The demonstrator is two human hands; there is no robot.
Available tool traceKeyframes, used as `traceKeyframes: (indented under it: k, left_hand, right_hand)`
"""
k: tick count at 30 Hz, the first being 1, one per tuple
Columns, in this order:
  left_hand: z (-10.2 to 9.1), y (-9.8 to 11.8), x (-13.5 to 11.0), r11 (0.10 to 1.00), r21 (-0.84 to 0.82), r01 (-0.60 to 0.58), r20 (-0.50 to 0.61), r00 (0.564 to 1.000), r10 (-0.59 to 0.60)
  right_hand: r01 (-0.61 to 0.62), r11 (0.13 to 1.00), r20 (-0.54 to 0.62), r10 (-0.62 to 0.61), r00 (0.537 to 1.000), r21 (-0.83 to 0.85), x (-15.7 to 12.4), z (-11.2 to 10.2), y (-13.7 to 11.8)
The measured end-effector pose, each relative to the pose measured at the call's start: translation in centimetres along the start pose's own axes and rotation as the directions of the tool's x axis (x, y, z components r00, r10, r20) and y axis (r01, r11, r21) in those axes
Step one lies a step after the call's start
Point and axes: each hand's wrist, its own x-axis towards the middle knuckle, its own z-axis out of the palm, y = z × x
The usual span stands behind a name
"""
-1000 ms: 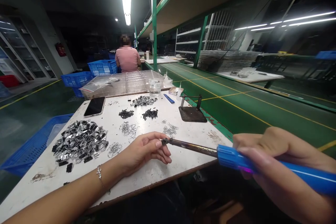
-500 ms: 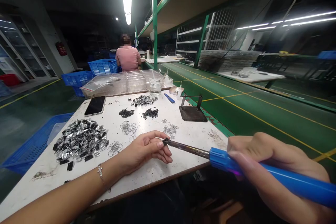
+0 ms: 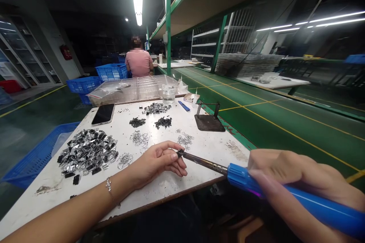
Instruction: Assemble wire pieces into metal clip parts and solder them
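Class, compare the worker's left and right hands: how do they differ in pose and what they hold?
The left hand pinches a small black part; the right hand grips a blue-handled tool. The left hand is over the white table; the right hand shows beyond its edge, looking larger. Both are ungloved.

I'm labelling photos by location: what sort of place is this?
Probably a factory workshop: there is a heap of black-and-silver parts, what looks like a soldering iron, and a yellow-lined green floor.
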Motion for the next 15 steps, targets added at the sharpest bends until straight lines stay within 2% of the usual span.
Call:
traceKeyframes:
  k: [15]
  left_hand:
    - [0.02,-0.01,-0.1,1.0,0.027,-0.007,-0.015,1.0,0.007]
  right_hand:
    - [0.052,0.998,-0.01,-0.052,0.999,-0.021,0.17,0.32,-0.02]
